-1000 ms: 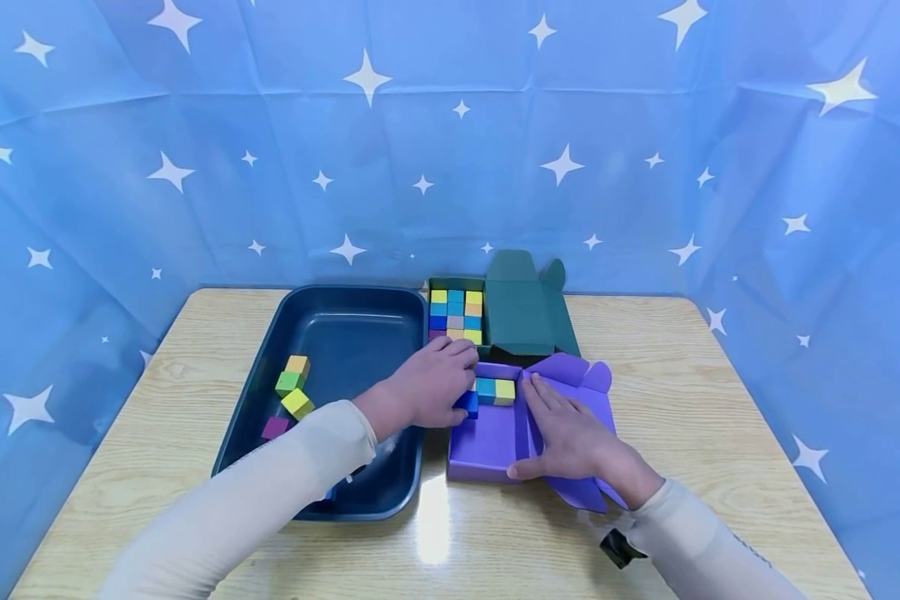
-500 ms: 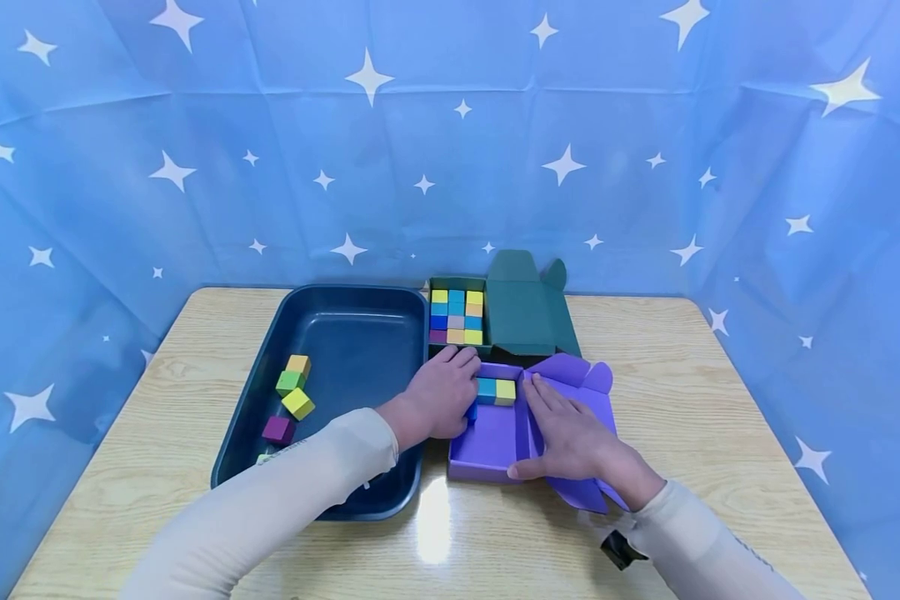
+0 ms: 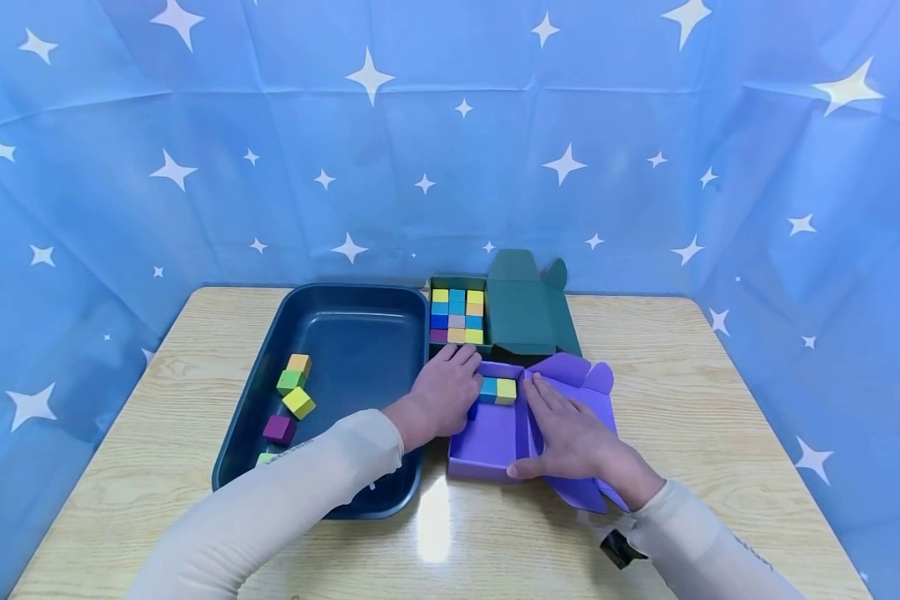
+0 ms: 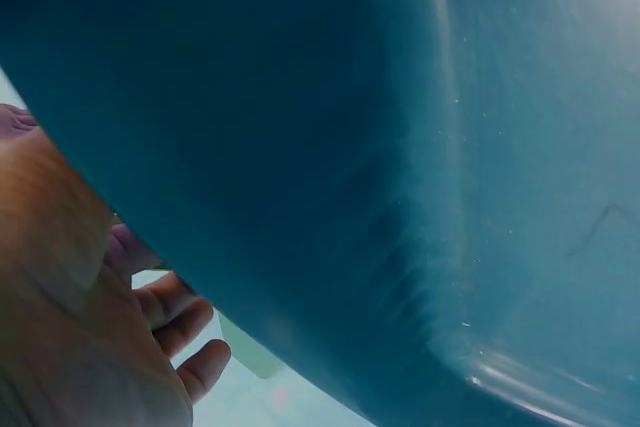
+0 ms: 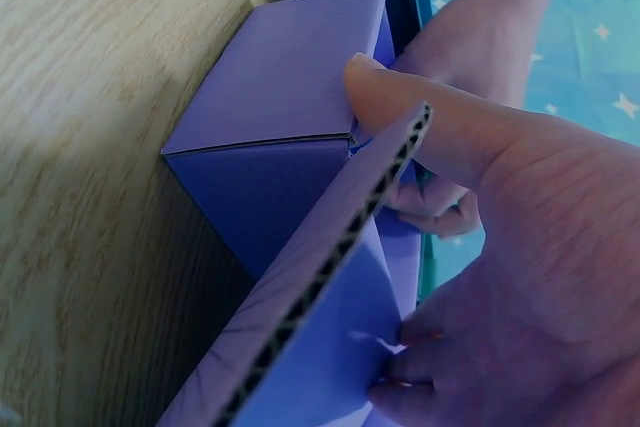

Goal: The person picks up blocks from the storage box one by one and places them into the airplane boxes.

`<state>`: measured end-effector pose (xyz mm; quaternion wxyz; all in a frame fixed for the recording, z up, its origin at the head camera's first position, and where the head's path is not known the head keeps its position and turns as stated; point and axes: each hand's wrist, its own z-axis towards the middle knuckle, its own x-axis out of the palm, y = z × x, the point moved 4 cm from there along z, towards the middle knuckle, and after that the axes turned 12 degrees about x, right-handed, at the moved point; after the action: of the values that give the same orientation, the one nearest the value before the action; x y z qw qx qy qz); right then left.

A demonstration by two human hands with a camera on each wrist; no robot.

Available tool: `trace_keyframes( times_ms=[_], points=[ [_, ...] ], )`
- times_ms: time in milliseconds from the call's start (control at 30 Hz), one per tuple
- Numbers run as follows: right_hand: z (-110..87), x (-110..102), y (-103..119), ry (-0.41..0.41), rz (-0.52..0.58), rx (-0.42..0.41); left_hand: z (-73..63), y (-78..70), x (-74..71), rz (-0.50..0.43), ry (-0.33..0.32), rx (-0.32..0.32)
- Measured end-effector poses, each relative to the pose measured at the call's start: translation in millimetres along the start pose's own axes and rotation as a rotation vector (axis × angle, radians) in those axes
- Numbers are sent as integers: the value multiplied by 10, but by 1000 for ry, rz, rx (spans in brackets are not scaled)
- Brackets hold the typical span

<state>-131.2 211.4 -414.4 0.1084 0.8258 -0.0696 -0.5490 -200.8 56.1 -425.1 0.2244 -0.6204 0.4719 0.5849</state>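
Note:
My left hand (image 3: pixel 446 390) reaches down over the left side of the open purple box (image 3: pixel 487 468), its fingers bent around a blue block (image 3: pixel 473 411) that is mostly hidden beneath them. Along the box's back wall, a teal block (image 3: pixel 488 390) and a yellow block (image 3: pixel 506 392) sit side by side. With fingers straight, my right hand (image 3: pixel 567 436) rests along the hinge side of the purple lid (image 3: pixel 598 416). In the right wrist view, its thumb touches the box's front corner.
To the left stands a dark blue tray (image 3: pixel 345 333) with several loose blocks, among them a purple block (image 3: pixel 280 429) and a yellow one. Behind the purple box is an open green box (image 3: pixel 531 321) holding rows of coloured blocks. A starry blue curtain closes off the back.
My left hand has shifted slightly right and toward me, lowering the blue block against the box's left side, where it is now more covered. My right hand has stayed in place.

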Motion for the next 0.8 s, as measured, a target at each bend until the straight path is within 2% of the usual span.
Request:
trace_keyframes(
  times_ms=[100,200,300,400,500,600,800],
  points=[
    [4,1,5,-1,-4,-1,-45,57,-54,-55,-43,4],
    [9,4,3,0,-2,5,-139,195,-140,-115,-129,-17],
    [8,9,-1,1,7,12,-287,412,-225,-143,-206,-70],
    [7,12,-10,1,13,14,-474,675,-266,-151,-244,-137],
    [10,15,-18,2,13,17,-696,944,-237,-156,-261,-185],
    [13,14,-15,2,12,11,-936,1185,-143,-150,-254,-212],
    [18,23,-15,1,15,11,-1372,1532,127,-95,-169,-262]
  ],
)
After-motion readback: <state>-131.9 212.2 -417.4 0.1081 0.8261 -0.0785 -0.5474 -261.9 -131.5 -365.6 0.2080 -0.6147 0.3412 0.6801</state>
